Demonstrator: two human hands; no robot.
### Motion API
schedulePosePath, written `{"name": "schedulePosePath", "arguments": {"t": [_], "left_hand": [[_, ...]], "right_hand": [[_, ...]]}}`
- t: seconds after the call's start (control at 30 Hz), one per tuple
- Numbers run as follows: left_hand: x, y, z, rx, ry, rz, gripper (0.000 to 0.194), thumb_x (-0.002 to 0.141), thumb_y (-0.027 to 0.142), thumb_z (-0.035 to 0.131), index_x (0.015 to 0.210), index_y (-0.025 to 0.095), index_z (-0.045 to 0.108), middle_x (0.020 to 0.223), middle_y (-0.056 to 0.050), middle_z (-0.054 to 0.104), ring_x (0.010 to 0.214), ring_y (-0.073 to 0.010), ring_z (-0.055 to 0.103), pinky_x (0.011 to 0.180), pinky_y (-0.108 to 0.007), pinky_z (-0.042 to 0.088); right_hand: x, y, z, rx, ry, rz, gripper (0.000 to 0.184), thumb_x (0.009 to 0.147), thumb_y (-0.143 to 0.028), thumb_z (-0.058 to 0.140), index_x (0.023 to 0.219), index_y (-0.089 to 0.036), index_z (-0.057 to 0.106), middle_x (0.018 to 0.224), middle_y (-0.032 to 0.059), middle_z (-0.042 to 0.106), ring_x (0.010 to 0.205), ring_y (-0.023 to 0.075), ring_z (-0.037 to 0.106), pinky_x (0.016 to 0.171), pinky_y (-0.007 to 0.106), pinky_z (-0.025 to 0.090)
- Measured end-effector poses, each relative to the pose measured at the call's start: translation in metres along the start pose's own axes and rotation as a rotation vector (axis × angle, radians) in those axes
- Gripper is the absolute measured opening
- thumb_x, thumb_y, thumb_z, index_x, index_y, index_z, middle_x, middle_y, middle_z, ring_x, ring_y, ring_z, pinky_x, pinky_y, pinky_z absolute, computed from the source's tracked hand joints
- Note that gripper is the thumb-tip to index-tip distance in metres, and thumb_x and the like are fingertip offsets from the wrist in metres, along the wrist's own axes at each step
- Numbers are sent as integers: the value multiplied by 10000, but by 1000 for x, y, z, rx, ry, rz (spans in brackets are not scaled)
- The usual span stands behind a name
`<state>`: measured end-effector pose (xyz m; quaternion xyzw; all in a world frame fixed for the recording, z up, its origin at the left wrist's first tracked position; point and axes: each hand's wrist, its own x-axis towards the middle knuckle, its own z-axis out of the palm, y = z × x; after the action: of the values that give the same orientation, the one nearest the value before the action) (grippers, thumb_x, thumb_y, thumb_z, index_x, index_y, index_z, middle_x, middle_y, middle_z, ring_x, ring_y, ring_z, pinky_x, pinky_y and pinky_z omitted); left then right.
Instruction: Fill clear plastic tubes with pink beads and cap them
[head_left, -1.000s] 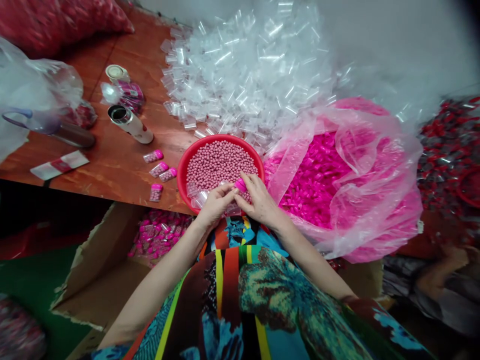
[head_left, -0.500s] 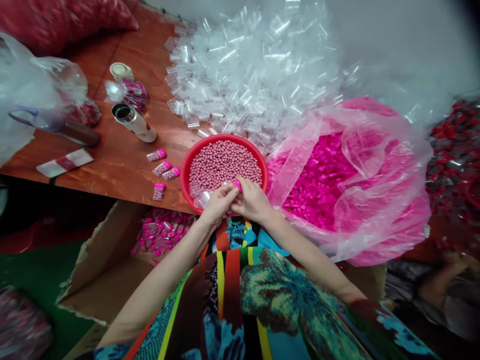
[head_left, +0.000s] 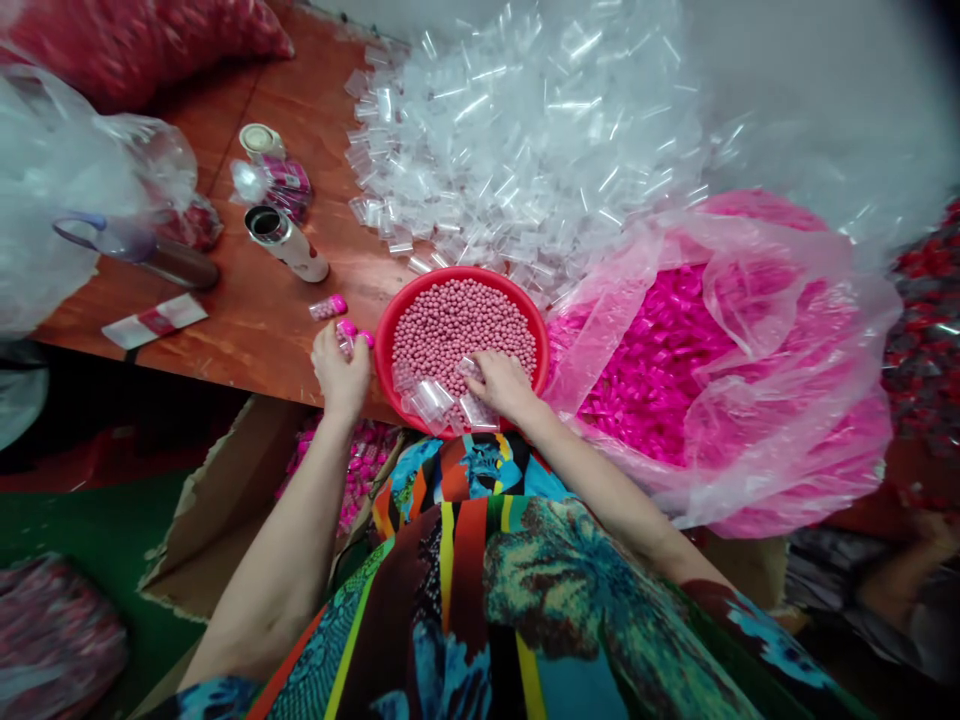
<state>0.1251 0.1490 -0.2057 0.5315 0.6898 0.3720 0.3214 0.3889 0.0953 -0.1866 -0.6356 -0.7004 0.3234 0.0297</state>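
Two bare hands, both yours, are observed well apart. Your left hand (head_left: 341, 372) is over the wooden table (head_left: 255, 330), left of centre in the frame, fingers and thumb curved with a narrow gap around small pink-capped containers (head_left: 346, 337); you cover part of them, so I cannot tell whether one is gripped. One further capped container (head_left: 328, 307) lies on its side just above that hand in the frame. Your right hand (head_left: 501, 385) is inside the red bowl (head_left: 385, 340) at frame centre, fingertips at a clear container (head_left: 469, 368); whether they pinch it or merely touch it, I cannot tell. The bowl holds round pink beads (head_left: 465, 320), with loose clear containers (head_left: 431, 400) lying on them along its lower edge. At upper centre you have a large heap of transparent containers (head_left: 510, 140). Right of the bowl stands a pink plastic bag (head_left: 817, 400) of bright pink caps (head_left: 652, 380). Below the table edge, lower left of centre, a cardboard box (head_left: 202, 530) contains filled containers (head_left: 367, 470), partly hidden by your forearm. A flask (head_left: 289, 245) and a red-and-white packet (head_left: 155, 322) rest on the table at upper left.
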Motion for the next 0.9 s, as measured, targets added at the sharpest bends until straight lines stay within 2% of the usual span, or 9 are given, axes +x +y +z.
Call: {"name": "schedulePosePath", "arguments": {"t": [0.07,0.13,0.2,0.27,0.37,0.47,0.57,0.73,0.9], "left_hand": [[-12,17,12,99,-133,153,422,811,175,650,1232,192,625,1424,-143,540,1384,-340,431,1193,-515,291],[-30,38,30,106,-436,308,421,795,132,645,1210,198,641,1416,-147,549,1344,-349,464,1174,-503,316],[-47,55,49,158,-699,407,357,820,93,593,1164,159,658,1309,-187,605,1238,-352,526,1105,-490,375],[-55,62,64,317,-811,459,251,875,98,530,1078,130,674,1149,-208,648,1122,-343,562,1025,-469,420],[-47,60,72,545,-792,468,236,932,109,448,978,141,677,1025,-191,650,1040,-321,570,962,-447,438],[-23,53,72,661,-710,441,334,940,67,351,1046,116,664,1090,-211,627,1070,-323,553,949,-468,430],[-6,48,71,729,-746,489,340,935,94,394,1178,99,632,1183,-218,616,1121,-325,536,958,-476,429],[3,47,73,778,-870,548,368,952,326,514,1244,133,625,1276,-164,614,1145,-293,529,990,-418,443],[6,47,78,853,-902,656,259,938,164,470,1051,120,699,1112,-162,649,1040,-275,552,957,-403,436]], "right_hand": [[2,-1,7,79,13,-38,343,939,-253,611,1251,-113,593,1215,176,653,1126,259,575,1006,394,430],[2,0,12,240,47,-83,399,901,-214,638,1276,-100,567,1211,161,646,1093,228,585,982,348,449],[2,3,18,451,71,-61,464,864,-195,651,1300,-110,518,1141,119,655,971,193,612,888,319,485],[0,6,22,685,76,42,497,840,-212,653,1299,-152,470,1029,53,654,816,154,611,765,294,501],[-3,16,23,909,170,204,557,796,-295,704,1279,-216,438,1039,23,623,728,122,595,697,275,504],[-10,29,15,830,312,228,493,808,-382,695,1230,-210,506,1117,53,621,775,135,601,759,306,513],[-19,37,7,699,285,175,294,877,-383,597,1094,-185,614,996,48,672,814,168,613,801,332,505],[-26,30,10,702,219,131,233,897,-341,563,1036,-189,672,959,41,713,846,183,645,803,326,507],[-38,34,8,703,232,122,264,908,-360,557,1057,-182,683,988,57,729,884,195,663,814,333,514]]}}
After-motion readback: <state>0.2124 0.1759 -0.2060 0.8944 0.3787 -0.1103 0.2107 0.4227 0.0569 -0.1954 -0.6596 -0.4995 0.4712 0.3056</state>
